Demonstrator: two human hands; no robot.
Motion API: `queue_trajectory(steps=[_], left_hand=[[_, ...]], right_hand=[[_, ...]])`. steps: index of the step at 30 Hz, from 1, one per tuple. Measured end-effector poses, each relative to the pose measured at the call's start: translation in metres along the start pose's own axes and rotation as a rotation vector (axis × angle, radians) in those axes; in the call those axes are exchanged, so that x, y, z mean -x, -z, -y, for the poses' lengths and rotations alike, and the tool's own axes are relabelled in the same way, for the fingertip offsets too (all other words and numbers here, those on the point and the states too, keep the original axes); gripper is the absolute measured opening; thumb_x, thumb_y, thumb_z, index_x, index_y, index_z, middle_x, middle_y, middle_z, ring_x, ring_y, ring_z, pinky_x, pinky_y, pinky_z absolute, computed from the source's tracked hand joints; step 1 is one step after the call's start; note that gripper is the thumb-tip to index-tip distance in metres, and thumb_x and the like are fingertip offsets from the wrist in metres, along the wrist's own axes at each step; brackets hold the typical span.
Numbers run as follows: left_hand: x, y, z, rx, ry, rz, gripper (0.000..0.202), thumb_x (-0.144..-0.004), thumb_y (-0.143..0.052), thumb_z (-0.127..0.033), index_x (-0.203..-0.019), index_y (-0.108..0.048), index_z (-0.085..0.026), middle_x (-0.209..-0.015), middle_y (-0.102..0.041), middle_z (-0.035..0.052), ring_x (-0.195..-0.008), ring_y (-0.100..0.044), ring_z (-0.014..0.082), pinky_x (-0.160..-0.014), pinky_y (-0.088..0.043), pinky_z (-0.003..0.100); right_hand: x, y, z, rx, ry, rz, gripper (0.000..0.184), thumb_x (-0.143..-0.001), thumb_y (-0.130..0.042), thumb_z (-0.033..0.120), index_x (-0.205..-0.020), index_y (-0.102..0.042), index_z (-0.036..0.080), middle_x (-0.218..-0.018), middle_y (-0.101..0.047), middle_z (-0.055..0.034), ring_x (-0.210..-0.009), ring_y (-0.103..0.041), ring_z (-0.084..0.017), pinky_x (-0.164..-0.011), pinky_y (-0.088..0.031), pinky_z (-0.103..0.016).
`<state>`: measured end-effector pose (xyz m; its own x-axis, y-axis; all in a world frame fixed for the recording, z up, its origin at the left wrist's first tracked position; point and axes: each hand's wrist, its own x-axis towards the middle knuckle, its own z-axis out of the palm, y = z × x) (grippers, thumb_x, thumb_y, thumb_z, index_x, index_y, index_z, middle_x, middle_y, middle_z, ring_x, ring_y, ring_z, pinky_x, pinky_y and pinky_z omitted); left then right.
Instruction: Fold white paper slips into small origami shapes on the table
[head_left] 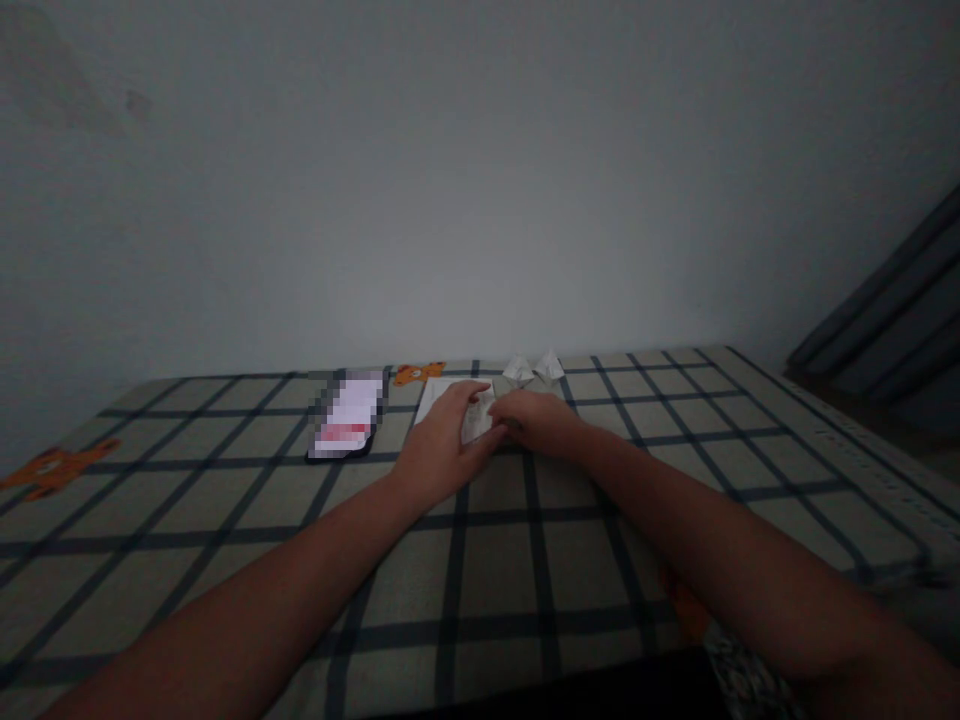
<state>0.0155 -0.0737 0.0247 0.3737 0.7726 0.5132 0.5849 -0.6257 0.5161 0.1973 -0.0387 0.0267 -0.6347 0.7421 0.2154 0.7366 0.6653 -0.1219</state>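
A white sheet of paper with faint marks lies on the checked cloth, partly hidden under my hands. My left hand rests over its left part, fingers stretched forward and thumb reaching toward the right hand. At the paper's right side, my right hand is closed, its fingertips pinched at the edge close to my left thumb. Just beyond it stand two small folded white paper pieces, side by side and peaked at the top.
A phone with a lit, blurred screen lies left of the paper. The checked cloth has orange cartoon patches. A pale wall rises behind the far edge. Dark folded fabric hangs at the right.
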Motion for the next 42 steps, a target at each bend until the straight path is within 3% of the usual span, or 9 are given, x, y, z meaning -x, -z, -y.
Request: queue_trajectory(steps=[8, 13, 21, 24, 28, 30, 32, 34, 42], left_hand=[[-0.018, 0.004, 0.059, -0.025, 0.219, -0.143, 0.041, -0.077, -0.040, -0.016, -0.117, -0.046, -0.018, -0.117, -0.050, 0.0090, -0.106, -0.049, 0.0224, -0.092, -0.038, 0.042], [-0.022, 0.000, 0.080, 0.049, 0.326, -0.139, 0.036, -0.078, -0.037, -0.022, -0.111, -0.050, -0.016, -0.110, -0.056, 0.0092, -0.104, -0.051, 0.0227, -0.089, -0.040, 0.040], [-0.016, -0.011, 0.074, -0.035, 0.269, -0.082, 0.043, -0.081, -0.040, -0.026, -0.122, -0.041, -0.015, -0.119, -0.051, 0.0127, -0.110, -0.048, 0.0234, -0.092, -0.036, 0.040], [-0.017, -0.002, 0.058, -0.117, 0.201, -0.181, 0.036, -0.083, -0.040, -0.031, -0.115, -0.045, -0.015, -0.114, -0.052, 0.0131, -0.108, -0.047, 0.0240, -0.092, -0.035, 0.042], [-0.010, 0.016, 0.031, -0.186, -0.083, -0.379, 0.017, -0.081, -0.046, -0.028, -0.094, -0.051, -0.017, -0.101, -0.054, 0.0082, -0.101, -0.047, 0.0217, -0.090, -0.036, 0.042], [-0.005, 0.019, 0.021, -0.144, -0.241, -0.288, 0.012, -0.079, -0.049, -0.025, -0.088, -0.051, -0.018, -0.093, -0.055, 0.0063, -0.094, -0.049, 0.0199, -0.086, -0.039, 0.039], [-0.003, 0.015, 0.017, -0.114, -0.318, 0.018, 0.010, -0.080, -0.047, -0.024, -0.086, -0.053, -0.019, -0.085, -0.057, 0.0043, -0.086, -0.052, 0.0179, -0.080, -0.042, 0.035], [-0.004, 0.008, 0.019, -0.122, -0.287, 0.204, 0.018, -0.082, -0.042, -0.023, -0.094, -0.056, -0.019, -0.092, -0.059, 0.0056, -0.090, -0.053, 0.0184, -0.081, -0.042, 0.035], [-0.012, -0.004, 0.042, -0.186, -0.055, 0.197, 0.038, -0.080, -0.045, -0.028, -0.116, -0.054, -0.021, -0.117, -0.055, 0.0082, -0.112, -0.046, 0.0248, -0.097, -0.034, 0.044]], right_hand=[[0.000, -0.001, -0.007, -0.014, -0.007, -0.012, 0.019, -0.075, -0.051, 0.022, -0.090, -0.060, 0.014, -0.090, -0.060, -0.0067, -0.083, -0.050, -0.016, -0.072, -0.033, -0.026], [0.001, -0.002, -0.007, 0.055, 0.001, -0.034, 0.019, -0.074, -0.051, 0.024, -0.089, -0.059, 0.015, -0.090, -0.059, -0.0074, -0.084, -0.050, -0.018, -0.071, -0.033, -0.027], [-0.001, -0.004, 0.001, 0.177, 0.167, -0.059, 0.026, -0.078, -0.052, 0.030, -0.099, -0.061, 0.018, -0.095, -0.060, -0.0100, -0.097, -0.047, -0.022, -0.080, -0.033, -0.034], [-0.005, -0.010, -0.003, 0.147, 0.131, -0.062, 0.025, -0.085, -0.043, 0.026, -0.094, -0.064, 0.017, -0.092, -0.062, -0.0105, -0.093, -0.050, -0.021, -0.080, -0.034, -0.033], [-0.009, -0.019, -0.011, -0.031, -0.011, -0.145, 0.032, -0.089, -0.035, 0.028, -0.102, -0.062, 0.019, -0.097, -0.064, -0.0071, -0.093, -0.054, -0.017, -0.081, -0.037, -0.030], [-0.011, -0.021, -0.014, -0.128, -0.015, -0.205, 0.033, -0.089, -0.034, 0.026, -0.112, -0.056, 0.021, -0.107, -0.062, -0.0043, -0.098, -0.054, -0.016, -0.084, -0.038, -0.029], [-0.012, -0.022, -0.015, -0.196, 0.010, -0.259, 0.034, -0.089, -0.033, 0.024, -0.117, -0.052, 0.021, -0.114, -0.059, -0.0028, -0.104, -0.052, -0.014, -0.088, -0.037, -0.028], [-0.011, -0.021, -0.015, -0.227, 0.021, -0.291, 0.034, -0.089, -0.033, 0.024, -0.117, -0.053, 0.020, -0.116, -0.058, -0.0027, -0.106, -0.051, -0.013, -0.091, -0.037, -0.027], [-0.005, -0.012, -0.003, -0.101, -0.015, -0.313, 0.031, -0.085, -0.039, 0.021, -0.109, -0.058, 0.018, -0.108, -0.061, -0.0069, -0.103, -0.052, -0.016, -0.088, -0.037, -0.032]])
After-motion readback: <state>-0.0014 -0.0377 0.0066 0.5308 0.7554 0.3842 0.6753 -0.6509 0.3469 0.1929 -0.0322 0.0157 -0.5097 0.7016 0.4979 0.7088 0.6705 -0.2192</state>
